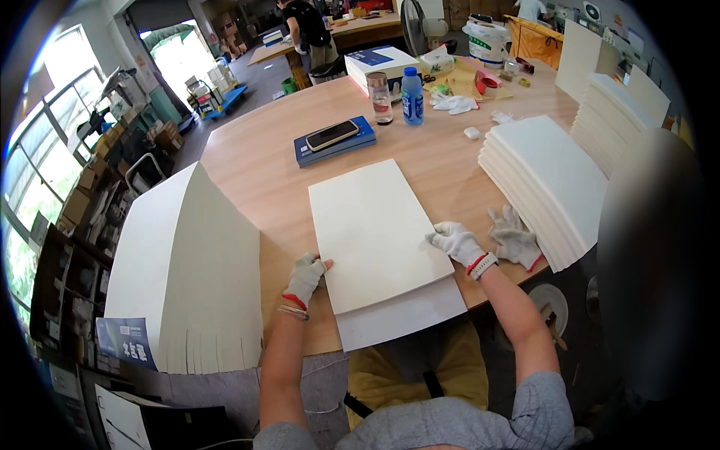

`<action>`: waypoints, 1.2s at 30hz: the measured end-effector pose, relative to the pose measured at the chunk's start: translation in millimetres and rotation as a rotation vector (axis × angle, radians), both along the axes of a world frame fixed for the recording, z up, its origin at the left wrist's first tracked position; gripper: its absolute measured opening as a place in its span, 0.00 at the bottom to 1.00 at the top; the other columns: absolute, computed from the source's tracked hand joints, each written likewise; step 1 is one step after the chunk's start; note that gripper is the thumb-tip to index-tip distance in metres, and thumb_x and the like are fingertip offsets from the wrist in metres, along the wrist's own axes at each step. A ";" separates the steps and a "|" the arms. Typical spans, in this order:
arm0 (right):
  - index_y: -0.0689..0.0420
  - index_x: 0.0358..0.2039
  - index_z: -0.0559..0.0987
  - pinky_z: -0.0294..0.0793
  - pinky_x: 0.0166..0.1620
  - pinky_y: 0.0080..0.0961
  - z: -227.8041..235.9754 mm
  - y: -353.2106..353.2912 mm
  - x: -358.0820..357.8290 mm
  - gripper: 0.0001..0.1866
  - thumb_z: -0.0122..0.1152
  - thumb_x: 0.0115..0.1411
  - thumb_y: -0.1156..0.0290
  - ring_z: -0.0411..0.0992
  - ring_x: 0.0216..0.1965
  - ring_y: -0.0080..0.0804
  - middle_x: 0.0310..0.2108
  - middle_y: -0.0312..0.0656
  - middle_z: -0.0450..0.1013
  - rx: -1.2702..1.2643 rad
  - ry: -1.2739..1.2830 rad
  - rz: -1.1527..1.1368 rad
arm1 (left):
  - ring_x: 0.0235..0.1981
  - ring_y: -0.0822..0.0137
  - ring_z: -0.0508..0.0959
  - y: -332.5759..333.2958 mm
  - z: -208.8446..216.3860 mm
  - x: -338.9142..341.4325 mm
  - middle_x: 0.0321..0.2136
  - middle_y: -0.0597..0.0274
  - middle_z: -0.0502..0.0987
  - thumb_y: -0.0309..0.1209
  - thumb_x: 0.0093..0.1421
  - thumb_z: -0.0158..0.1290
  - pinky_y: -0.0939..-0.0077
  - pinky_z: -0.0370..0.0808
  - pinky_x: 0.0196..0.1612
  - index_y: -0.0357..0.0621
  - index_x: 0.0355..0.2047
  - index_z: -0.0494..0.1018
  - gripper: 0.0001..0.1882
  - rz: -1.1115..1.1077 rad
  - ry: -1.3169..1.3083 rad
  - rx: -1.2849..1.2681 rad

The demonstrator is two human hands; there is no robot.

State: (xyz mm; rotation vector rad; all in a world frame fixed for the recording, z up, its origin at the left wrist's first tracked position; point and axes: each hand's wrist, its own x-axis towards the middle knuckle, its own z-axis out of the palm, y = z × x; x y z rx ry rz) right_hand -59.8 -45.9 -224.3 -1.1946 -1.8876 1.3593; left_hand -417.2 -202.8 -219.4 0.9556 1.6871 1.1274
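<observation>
A thick white block of paper (382, 232) lies flat on the table in front of me. A white sheet (405, 315) sticks out from under its near edge, past the table's edge. My left hand (305, 276), in a white knit glove with a bare thumb tip, grips the block's left edge. On the opposite edge, my right hand (456, 244), also gloved, has its fingers closed round the side. How far the fingers reach underneath is hidden. A loose white glove (514, 238) lies just right of my right hand.
Tall white paper stacks stand at left (150, 240) and right (551, 180). Beyond the block are a phone (332, 135) on a blue box (315, 156), a clear bottle (380, 101) and a blue bottle (412, 97). Another person (304, 30) stands at a far table.
</observation>
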 end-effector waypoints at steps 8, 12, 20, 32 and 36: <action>0.63 0.42 0.80 0.73 0.43 0.25 9.9 2.5 9.9 0.21 0.62 0.60 0.56 0.76 0.37 0.27 0.36 0.43 0.80 0.126 -0.050 0.088 | 0.56 0.44 0.69 -127.0 19.7 74.5 0.51 0.40 0.72 0.31 0.50 0.63 0.58 0.67 0.57 0.37 0.53 0.69 0.29 -0.063 0.777 0.172; 0.63 0.45 0.80 0.73 0.46 0.25 9.0 4.9 11.4 0.23 0.62 0.60 0.54 0.77 0.40 0.31 0.39 0.47 0.80 0.032 -0.042 0.090 | 0.60 0.45 0.65 -130.4 9.0 83.7 0.53 0.40 0.71 0.25 0.45 0.65 0.58 0.63 0.62 0.34 0.53 0.69 0.33 -0.041 0.722 0.219; 0.59 0.44 0.80 0.73 0.43 0.28 11.9 -1.9 6.4 0.22 0.61 0.60 0.53 0.77 0.39 0.37 0.37 0.47 0.80 0.162 -0.153 0.057 | 0.60 0.45 0.66 -133.7 5.0 83.1 0.54 0.41 0.71 0.24 0.44 0.65 0.57 0.62 0.62 0.33 0.53 0.70 0.33 -0.048 0.756 0.239; 0.59 0.39 0.81 0.74 0.45 0.33 38.2 -54.3 27.8 0.18 0.56 0.63 0.56 0.75 0.42 0.45 0.38 0.48 0.78 0.420 0.004 0.316 | 0.53 0.41 0.70 -93.4 83.6 130.9 0.60 0.37 0.62 0.42 0.40 0.70 0.56 0.69 0.56 0.37 0.59 0.65 0.46 -0.517 0.976 0.404; 0.60 0.43 0.81 0.72 0.51 0.31 51.6 -54.8 29.2 0.21 0.53 0.65 0.53 0.74 0.48 0.42 0.44 0.48 0.77 0.345 -0.118 0.415 | 0.53 0.41 0.70 -88.0 85.1 137.9 0.63 0.35 0.57 0.44 0.37 0.70 0.56 0.70 0.55 0.39 0.61 0.62 0.51 -0.587 1.160 0.234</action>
